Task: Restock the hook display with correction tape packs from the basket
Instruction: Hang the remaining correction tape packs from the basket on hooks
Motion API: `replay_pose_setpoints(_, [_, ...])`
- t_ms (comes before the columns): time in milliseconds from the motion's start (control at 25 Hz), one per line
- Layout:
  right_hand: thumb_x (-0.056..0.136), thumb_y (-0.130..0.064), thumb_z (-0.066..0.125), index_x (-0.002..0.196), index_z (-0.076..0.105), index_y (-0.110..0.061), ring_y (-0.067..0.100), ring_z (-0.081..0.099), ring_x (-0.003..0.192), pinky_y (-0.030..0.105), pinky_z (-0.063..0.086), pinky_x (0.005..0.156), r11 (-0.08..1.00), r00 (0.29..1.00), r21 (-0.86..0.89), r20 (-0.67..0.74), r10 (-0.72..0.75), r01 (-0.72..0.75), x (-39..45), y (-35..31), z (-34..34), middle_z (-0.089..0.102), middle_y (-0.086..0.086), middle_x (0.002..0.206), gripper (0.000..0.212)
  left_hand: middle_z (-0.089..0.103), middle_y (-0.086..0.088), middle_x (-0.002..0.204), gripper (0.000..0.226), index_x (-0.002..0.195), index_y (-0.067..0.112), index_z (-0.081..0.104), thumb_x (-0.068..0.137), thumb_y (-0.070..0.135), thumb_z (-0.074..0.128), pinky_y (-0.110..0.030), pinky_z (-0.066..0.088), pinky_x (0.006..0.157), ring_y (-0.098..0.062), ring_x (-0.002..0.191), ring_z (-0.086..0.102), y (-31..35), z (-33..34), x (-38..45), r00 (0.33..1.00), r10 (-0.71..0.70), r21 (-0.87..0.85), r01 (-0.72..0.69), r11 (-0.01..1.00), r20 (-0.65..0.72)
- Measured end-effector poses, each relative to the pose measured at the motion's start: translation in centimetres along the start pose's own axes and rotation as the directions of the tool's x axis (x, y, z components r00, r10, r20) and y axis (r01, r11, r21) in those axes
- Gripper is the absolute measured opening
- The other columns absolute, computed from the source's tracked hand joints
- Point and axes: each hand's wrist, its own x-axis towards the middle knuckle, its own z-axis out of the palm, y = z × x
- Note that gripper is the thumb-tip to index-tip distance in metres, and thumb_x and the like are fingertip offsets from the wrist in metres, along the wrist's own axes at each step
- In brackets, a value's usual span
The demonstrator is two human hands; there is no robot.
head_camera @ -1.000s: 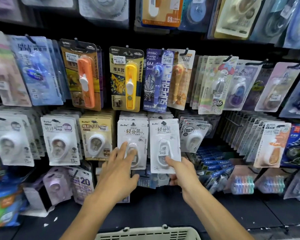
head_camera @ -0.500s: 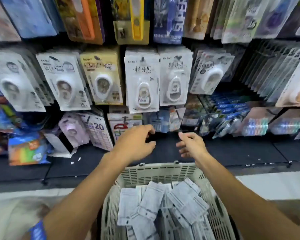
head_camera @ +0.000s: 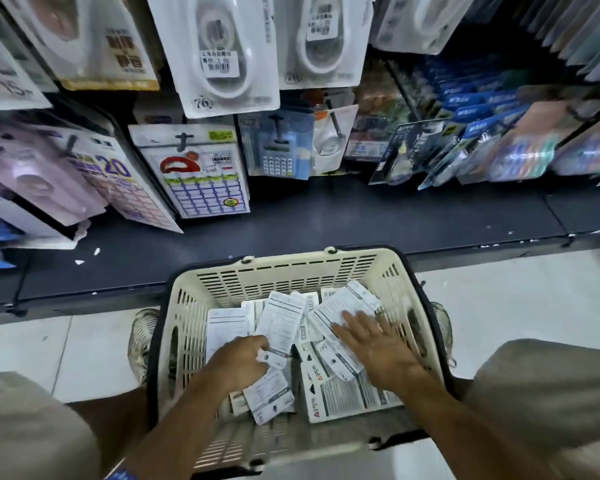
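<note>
basket: white packs piled inside | left hand pinches one pack | right hand flat on packs

Head view, looking down into a cream slotted plastic basket on the pale floor. Inside it lie white card-backed correction tape packs, mostly face down. The left hand curls its fingers around one pack near the basket's centre; the right hand rests flat, fingers straight, on packs toward its right wall. Beyond the basket, a dark shelf carries hanging blister packs.
</note>
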Motion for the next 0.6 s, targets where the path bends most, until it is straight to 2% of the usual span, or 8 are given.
replay_pose_setpoints(120, [0.099,-0.057,0.045,0.153,-0.028,-0.016,0.042,-0.018,0.151,0.058,-0.009,0.119,0.997,0.998,-0.046,-0.014,-0.067,0.066,2.4,-0.3,0.6,-0.029,0.019,0.161,0.1,0.061,-0.004,0.131,0.034,0.129,0.028,0.058,0.095,0.028,0.061,-0.031,0.049,0.095,-0.022,0.117,0.059,0.7,0.3,0.9,1.0,0.019,0.021,-0.019,1.0,0.007])
replay_pose_setpoints(200, [0.098,-0.066,0.035,0.15,-0.032,-0.018,0.045,-0.017,0.15,0.062,-0.01,0.118,0.995,0.993,-0.034,-0.074,-0.091,0.089,3.3,-0.9,1.8,-0.028,0.019,0.162,0.097,0.061,-0.004,0.133,0.034,0.129,0.028,0.058,0.095,0.025,0.059,-0.031,0.049,0.095,-0.022,0.118,0.059,0.6,0.6,1.4,0.999,0.03,0.019,-0.029,0.999,-0.018])
replay_pose_setpoints(280, [0.097,-0.068,0.033,0.148,-0.037,-0.019,0.048,-0.014,0.15,0.066,-0.006,0.119,0.994,0.985,-0.035,-0.135,-0.11,0.106,3.8,-1.8,2.7,-0.029,0.02,0.161,0.098,0.061,-0.003,0.134,0.035,0.13,0.028,0.057,0.096,0.025,0.059,-0.031,0.049,0.095,-0.022,0.119,0.059,0.4,1.0,1.6,0.999,0.033,0.005,-0.032,0.999,-0.032])
replay_pose_setpoints(360, [0.1,-0.06,0.036,0.142,-0.045,-0.016,0.053,-0.009,0.149,0.067,0.0,0.119,0.996,0.979,-0.002,-0.182,-0.087,0.088,4.3,-2.3,3.2,-0.034,0.024,0.157,0.102,0.061,-0.003,0.134,0.036,0.132,0.027,0.057,0.096,0.026,0.06,-0.03,0.049,0.094,-0.021,0.118,0.06,0.1,1.2,1.6,0.999,0.033,-0.017,-0.034,0.999,-0.042])
replay_pose_setpoints(480, [0.104,-0.035,0.043,0.136,-0.052,-0.013,0.056,-0.009,0.148,0.065,-0.001,0.119,1.0,0.981,0.015,-0.191,-0.021,0.024,4.8,-2.6,2.8,-0.044,0.024,0.148,0.103,0.062,-0.002,0.129,0.036,0.131,0.027,0.058,0.095,0.024,0.059,-0.028,0.048,0.09,-0.02,0.113,0.062,-0.5,1.4,1.6,0.996,0.025,-0.048,-0.029,0.998,-0.082])
replay_pose_setpoints(560, [0.102,-0.021,0.044,0.145,-0.042,-0.016,0.053,-0.005,0.15,0.063,0.003,0.12,0.999,0.986,0.042,-0.164,0.022,-0.015,4.5,-2.6,1.5,-0.034,0.02,0.158,0.096,0.064,-0.001,0.126,0.034,0.128,0.027,0.06,0.094,0.024,0.059,-0.029,0.05,0.089,-0.019,0.109,0.062,-0.9,1.6,1.5,0.996,0.014,-0.064,-0.02,0.998,-0.093])
replay_pose_setpoints(600, [0.098,-0.014,0.046,0.152,-0.03,-0.019,0.049,0.003,0.151,0.06,0.01,0.122,0.997,0.986,0.077,-0.162,0.032,-0.019,4.4,-2.3,0.4,-0.02,0.016,0.166,0.094,0.065,0.0,0.124,0.033,0.126,0.027,0.061,0.093,0.024,0.06,-0.029,0.051,0.089,-0.019,0.108,0.063,-1.0,1.5,1.6,0.995,0.008,-0.071,-0.015,0.997,-0.097])
